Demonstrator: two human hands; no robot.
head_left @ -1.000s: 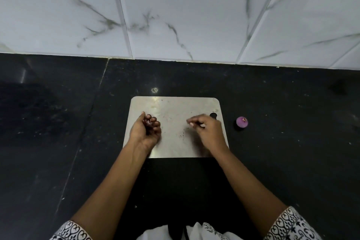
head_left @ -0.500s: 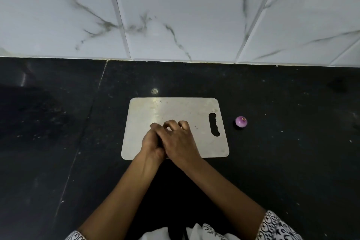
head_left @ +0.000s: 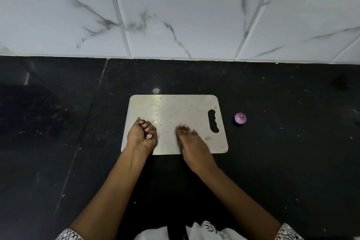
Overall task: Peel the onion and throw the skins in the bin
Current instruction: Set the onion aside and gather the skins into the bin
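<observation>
Onion point(head_left: 240, 118): peeled purple, parked on the dark surface point(head_left: 282, 161) right of the board point(head_left: 175, 107), clear of the scraps.
Left hand point(head_left: 141, 137): fingers curled around collected skins, one bit showing.
Right hand point(head_left: 191, 143): fingers flat, sweeping; nothing held.
Skin scrap point(head_left: 207, 138): loose on board.
Bin: unseen.

One peeled onion point(head_left: 240, 118) is sitting beside one cutting board point(head_left: 175, 111). Two hands are showing, left hand point(head_left: 141, 137) and right hand point(head_left: 191, 143). One skin scrap point(head_left: 207, 138) is lying there.
</observation>
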